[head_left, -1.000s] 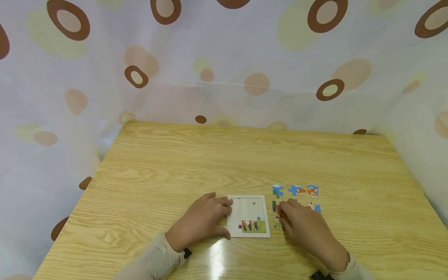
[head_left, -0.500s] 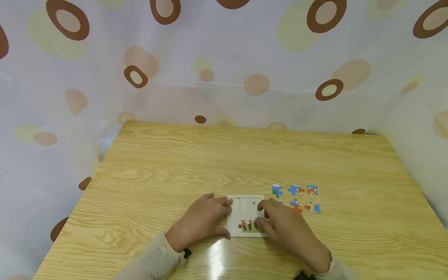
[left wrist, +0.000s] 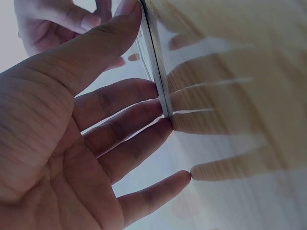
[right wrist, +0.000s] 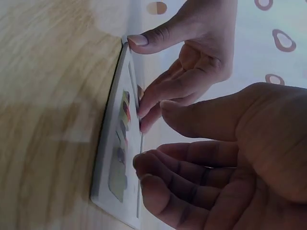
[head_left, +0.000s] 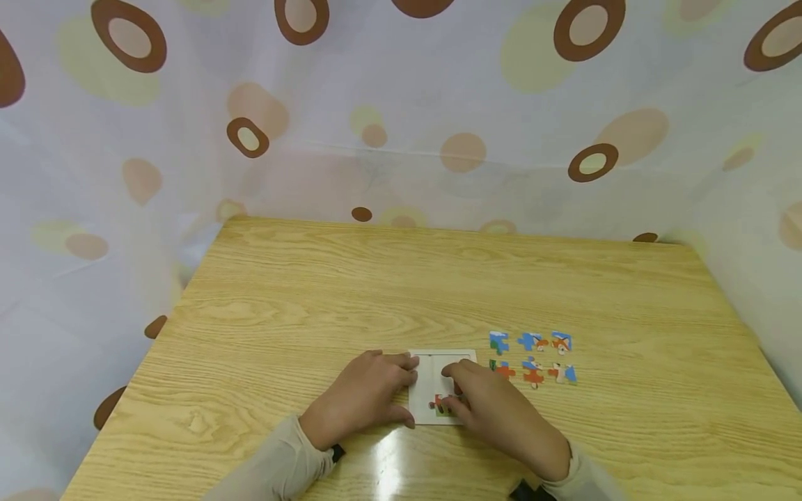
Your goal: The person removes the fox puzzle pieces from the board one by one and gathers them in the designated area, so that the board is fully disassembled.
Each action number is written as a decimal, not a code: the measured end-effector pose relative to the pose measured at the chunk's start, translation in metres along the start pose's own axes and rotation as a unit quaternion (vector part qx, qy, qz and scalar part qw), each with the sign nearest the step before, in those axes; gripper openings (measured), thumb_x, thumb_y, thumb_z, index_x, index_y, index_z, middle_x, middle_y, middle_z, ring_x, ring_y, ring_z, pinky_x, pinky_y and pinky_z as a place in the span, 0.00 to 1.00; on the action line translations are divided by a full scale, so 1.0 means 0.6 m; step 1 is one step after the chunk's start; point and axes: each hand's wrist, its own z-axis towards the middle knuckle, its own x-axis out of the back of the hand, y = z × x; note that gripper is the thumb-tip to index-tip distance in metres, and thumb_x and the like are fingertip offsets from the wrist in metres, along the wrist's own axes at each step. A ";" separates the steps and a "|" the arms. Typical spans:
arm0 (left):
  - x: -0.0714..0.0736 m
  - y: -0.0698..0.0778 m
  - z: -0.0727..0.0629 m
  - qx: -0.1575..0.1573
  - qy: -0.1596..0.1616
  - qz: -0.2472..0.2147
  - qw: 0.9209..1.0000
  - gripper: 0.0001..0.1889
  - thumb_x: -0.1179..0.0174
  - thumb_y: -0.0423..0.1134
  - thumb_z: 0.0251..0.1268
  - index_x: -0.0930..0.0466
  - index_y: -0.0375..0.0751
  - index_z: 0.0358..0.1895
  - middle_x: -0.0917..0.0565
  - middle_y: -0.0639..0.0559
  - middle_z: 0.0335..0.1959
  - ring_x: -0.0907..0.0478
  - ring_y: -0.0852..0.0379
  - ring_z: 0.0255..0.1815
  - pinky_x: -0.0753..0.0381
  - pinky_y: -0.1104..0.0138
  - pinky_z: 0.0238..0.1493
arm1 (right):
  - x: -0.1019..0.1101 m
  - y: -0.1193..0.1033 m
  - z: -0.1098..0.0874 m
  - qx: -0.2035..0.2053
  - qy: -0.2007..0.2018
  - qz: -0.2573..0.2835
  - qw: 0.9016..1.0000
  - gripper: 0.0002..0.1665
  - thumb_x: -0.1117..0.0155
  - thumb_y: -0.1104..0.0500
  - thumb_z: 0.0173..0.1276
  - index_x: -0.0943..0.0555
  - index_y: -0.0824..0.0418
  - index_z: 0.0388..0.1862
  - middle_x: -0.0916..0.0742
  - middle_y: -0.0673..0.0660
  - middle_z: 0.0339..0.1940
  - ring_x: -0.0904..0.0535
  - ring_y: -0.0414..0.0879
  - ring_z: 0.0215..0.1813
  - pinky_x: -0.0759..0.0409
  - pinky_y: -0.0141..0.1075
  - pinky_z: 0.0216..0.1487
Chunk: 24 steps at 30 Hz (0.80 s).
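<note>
A square white puzzle tray lies on the table, with joined puzzle pieces along its near side. My left hand rests at the tray's left side, fingers fairly straight on its edge and thumb at the near corner. Over the tray's right part, my right hand pinches a puzzle piece, of which only a bit of red shows between thumb and finger. In the right wrist view, the thumb and curled fingers hover close above the tray; the piece cannot be made out there.
Several loose puzzle pieces lie in two rows right of the tray, showing blue, red and fox parts. The wooden table ends at a patterned cloth behind it. A bright reflection falls before the tray.
My right hand has moved left from the loose pieces to above the tray, taking a piece from the nearest row with it. My left hand has stayed at the tray's left side.
</note>
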 end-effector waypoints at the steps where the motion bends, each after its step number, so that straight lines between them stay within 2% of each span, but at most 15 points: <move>1: 0.000 0.000 0.000 0.000 0.000 -0.001 1.000 0.30 0.20 0.59 0.42 0.09 0.45 0.47 0.15 0.49 0.61 0.17 0.53 0.60 0.19 0.47 0.59 | -0.002 0.000 0.001 -0.002 -0.010 0.009 1.000 0.17 0.26 0.59 0.68 0.18 0.66 0.51 0.22 0.44 0.32 0.30 0.34 0.31 0.26 0.31 0.32; 6: 0.000 0.000 -0.001 0.000 0.001 -0.004 1.000 0.30 0.20 0.59 0.42 0.09 0.44 0.48 0.16 0.49 0.62 0.17 0.52 0.60 0.19 0.48 0.59 | -0.010 -0.001 0.000 -0.012 -0.044 0.033 0.998 0.15 0.27 0.60 0.68 0.19 0.65 0.50 0.25 0.45 0.33 0.32 0.34 0.31 0.29 0.31 0.31; 17: 0.001 0.000 -0.002 -0.009 0.013 -0.003 1.000 0.29 0.19 0.58 0.42 0.09 0.44 0.46 0.15 0.48 0.60 0.16 0.52 0.59 0.17 0.50 0.57 | -0.018 0.002 0.000 -0.009 -0.034 0.028 0.999 0.10 0.27 0.63 0.66 0.23 0.60 0.35 0.26 0.45 0.30 0.33 0.34 0.29 0.29 0.30 0.28; 24: -0.001 -0.001 -0.002 -0.012 0.018 -0.006 1.000 0.28 0.19 0.58 0.42 0.10 0.44 0.45 0.15 0.48 0.60 0.16 0.51 0.60 0.17 0.54 0.55 | -0.017 0.000 -0.001 -0.019 -0.044 0.030 0.998 0.13 0.25 0.62 0.65 0.23 0.59 0.35 0.27 0.46 0.31 0.33 0.35 0.29 0.30 0.30 0.28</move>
